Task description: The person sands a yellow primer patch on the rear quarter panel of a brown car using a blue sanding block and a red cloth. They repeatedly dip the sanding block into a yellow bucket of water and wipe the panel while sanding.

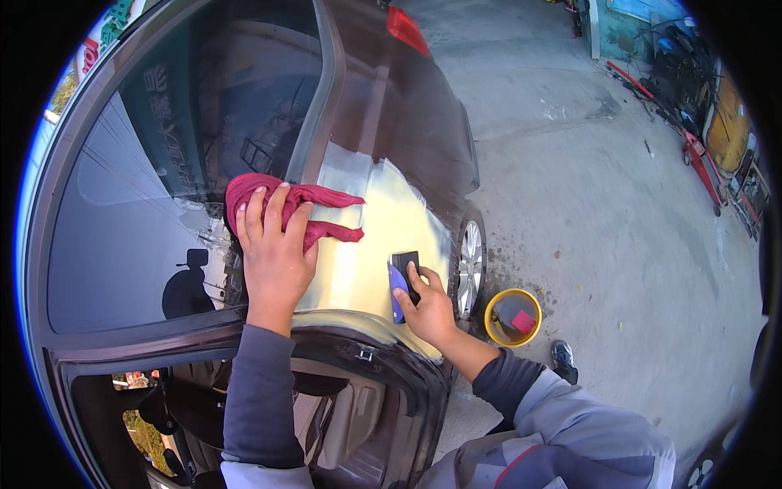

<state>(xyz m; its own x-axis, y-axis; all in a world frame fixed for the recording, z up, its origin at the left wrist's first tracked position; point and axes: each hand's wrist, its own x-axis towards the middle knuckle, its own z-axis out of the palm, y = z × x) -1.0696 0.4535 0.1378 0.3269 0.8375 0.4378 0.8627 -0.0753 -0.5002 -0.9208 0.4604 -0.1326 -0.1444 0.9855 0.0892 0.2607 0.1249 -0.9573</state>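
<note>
Your left hand (275,257): fingers spread over the red cloth (324,194) on the car (423,90); likely soft, light, best gathered mid-bundle | Your right hand (429,314): clamped on the black block (405,262) with purple sheet (397,287), at the yellow patch (395,216); likely light, stiff; grip its sides

Cloth (326,196) partly hidden; car (336,281) cropped

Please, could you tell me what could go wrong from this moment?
The right hand holds the black block at the pale patch; an uneven grip might let an edge gouge it. The red cloth under the left hand extends over that patch, so trapped grit could perhaps mark it. The yellow bucket stands near the shoe, so a careless step might tip it.
</note>
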